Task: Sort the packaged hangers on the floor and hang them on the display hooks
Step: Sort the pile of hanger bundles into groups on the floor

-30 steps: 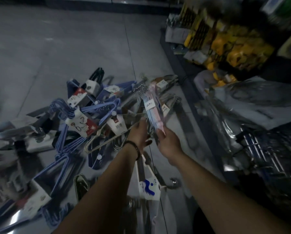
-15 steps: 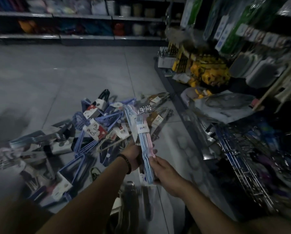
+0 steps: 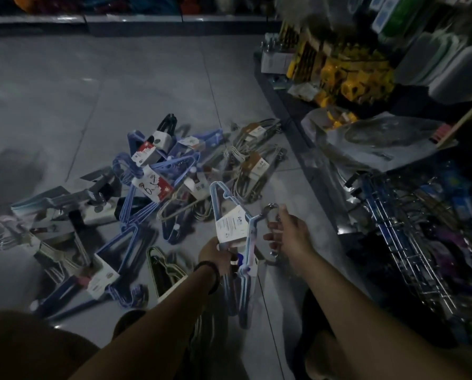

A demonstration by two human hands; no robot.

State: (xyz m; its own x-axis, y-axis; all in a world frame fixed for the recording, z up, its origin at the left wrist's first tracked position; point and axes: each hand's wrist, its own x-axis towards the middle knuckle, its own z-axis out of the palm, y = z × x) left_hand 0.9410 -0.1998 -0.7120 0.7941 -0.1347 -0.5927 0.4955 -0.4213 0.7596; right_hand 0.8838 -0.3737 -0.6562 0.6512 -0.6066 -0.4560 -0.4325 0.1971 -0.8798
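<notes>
Grey floor tiles (image 3: 136, 86) carry the hanger pile (image 3: 158, 185). Our left hand (image 3: 215, 255), arm stretched forward, grips the pale-blue hanger pack (image 3: 230, 224) in the air beside it. Our right hand (image 3: 291, 234) curls at the chrome hooks (image 3: 270, 211), though we cannot tell if it grasps them. The pack's long axis runs away from us, hooks pointing right.

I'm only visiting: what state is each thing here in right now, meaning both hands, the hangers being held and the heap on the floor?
Held hanger pack: lifted off the floor, label facing up.
Left hand: grips the pack just below its label.
Right hand: at the pack's metal hooks, grip unclear.
Pile of hanger packs: lying jumbled on the floor, not yet hung.
</notes>
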